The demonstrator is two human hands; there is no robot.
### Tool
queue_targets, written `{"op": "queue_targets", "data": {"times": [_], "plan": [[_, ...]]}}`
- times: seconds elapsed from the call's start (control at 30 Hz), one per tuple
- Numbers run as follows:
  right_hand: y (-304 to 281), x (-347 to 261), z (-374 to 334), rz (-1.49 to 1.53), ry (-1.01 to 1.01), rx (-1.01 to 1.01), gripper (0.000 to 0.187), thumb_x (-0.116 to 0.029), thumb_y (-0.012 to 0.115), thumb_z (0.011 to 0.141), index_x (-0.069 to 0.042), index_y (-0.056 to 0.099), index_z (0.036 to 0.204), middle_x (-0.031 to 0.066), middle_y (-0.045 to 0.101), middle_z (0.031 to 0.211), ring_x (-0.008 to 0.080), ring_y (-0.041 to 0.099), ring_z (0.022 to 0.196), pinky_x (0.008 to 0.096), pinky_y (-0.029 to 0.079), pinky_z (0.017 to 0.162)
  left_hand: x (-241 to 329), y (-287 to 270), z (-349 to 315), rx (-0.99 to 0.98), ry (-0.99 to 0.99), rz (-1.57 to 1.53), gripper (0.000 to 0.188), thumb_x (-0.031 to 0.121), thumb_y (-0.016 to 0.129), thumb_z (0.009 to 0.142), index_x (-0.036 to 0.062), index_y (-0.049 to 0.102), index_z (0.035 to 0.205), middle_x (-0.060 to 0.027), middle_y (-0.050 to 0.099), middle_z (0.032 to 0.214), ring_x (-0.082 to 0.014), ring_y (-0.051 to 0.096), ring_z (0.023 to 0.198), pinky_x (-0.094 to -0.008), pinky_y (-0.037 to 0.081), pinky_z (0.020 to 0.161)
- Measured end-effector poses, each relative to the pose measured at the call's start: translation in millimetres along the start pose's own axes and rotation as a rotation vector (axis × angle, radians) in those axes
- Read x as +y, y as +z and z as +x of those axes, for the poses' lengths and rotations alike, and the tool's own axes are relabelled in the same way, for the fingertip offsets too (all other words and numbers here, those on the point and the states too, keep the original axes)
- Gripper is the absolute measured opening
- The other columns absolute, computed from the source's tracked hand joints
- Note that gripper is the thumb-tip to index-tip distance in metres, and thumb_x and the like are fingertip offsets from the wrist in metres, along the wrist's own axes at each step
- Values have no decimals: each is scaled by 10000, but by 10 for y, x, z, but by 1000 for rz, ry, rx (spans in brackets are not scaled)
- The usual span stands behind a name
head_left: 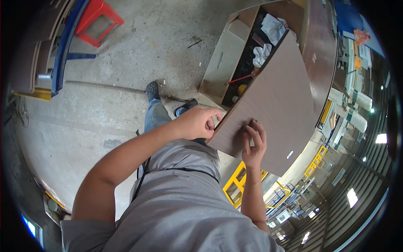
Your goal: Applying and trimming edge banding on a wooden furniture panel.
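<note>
A large brown wood-grain panel (281, 92) lies in front of me, slanting away to the right. At its near left edge is my left hand (199, 122), its fingers curled in. Whatever they may pinch there is hidden. Over the panel's face, close to the near end, my right hand (255, 145) is bent with fingers and thumb apart. A small dark spot shows by its fingertips, too small to name. A small white label (289, 154) sits on the panel to the right of that hand.
Beyond the panel's left edge, an open wooden cabinet (214, 69) holds white cloths (262, 54), a red rod-like tool (240, 79) and a yellow item (241, 89). A red plastic stool (98, 21) stands far left by a blue-framed rack (63, 50). Yellow metal frames (236, 185) stand at right.
</note>
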State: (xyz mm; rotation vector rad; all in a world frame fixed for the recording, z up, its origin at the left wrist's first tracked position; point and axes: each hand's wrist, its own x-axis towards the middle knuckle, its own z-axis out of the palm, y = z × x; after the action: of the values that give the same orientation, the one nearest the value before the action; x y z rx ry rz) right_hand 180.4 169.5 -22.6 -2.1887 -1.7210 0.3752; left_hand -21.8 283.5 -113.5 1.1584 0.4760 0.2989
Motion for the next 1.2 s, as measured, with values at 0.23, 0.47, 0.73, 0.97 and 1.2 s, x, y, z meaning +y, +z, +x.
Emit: {"op": "queue_targets", "data": {"times": [0.23, 0.47, 0.73, 0.97, 1.2], "plan": [[46, -78, 6, 19, 9, 53, 232, 11, 621, 770, -26, 648, 998, 152, 574, 1150, 325, 556, 1083, 367, 462, 892, 91, 111, -38, 68, -29, 136, 415, 37, 709, 651, 22, 487, 1001, -108, 648, 698, -166, 640, 636, -281, 511, 608], [78, -122, -17, 31, 50, 93, 233, 6, 628, 765, -22, 645, 996, 157, 573, 1145, 334, 555, 1073, 379, 460, 902, 136, 144, -48, 51, -55, 198, 419, 43, 704, 658, 32, 474, 1007, -104, 653, 707, -170, 646, 633, -288, 519, 610], [115, -142, -59, 49, 89, 130, 239, 2, 636, 767, -23, 640, 1004, 163, 565, 1157, 339, 556, 1067, 385, 460, 899, 162, 167, -22, 100, -56, 233, 364, 5, 655, 678, 38, 476, 994, -88, 637, 670, -142, 632, 590, -264, 495, 559], [177, -211, -304, 90, 193, 211, 233, -7, 651, 751, -24, 652, 983, 160, 573, 1138, 351, 535, 1082, 420, 443, 922, 51, 75, -15, 10, -156, 151, 371, -16, 645, 736, 39, 472, 1060, -92, 664, 786, -113, 632, 699, -253, 512, 641], [309, -429, -705, 142, 328, 307, 241, 3, 658, 743, -31, 655, 982, 151, 575, 1147, 346, 524, 1102, 418, 437, 930, 70, -84, 84, -195, -317, -97, 461, -23, 647, 784, 42, 426, 1183, -131, 640, 945, -151, 630, 826, -270, 513, 729]]}}
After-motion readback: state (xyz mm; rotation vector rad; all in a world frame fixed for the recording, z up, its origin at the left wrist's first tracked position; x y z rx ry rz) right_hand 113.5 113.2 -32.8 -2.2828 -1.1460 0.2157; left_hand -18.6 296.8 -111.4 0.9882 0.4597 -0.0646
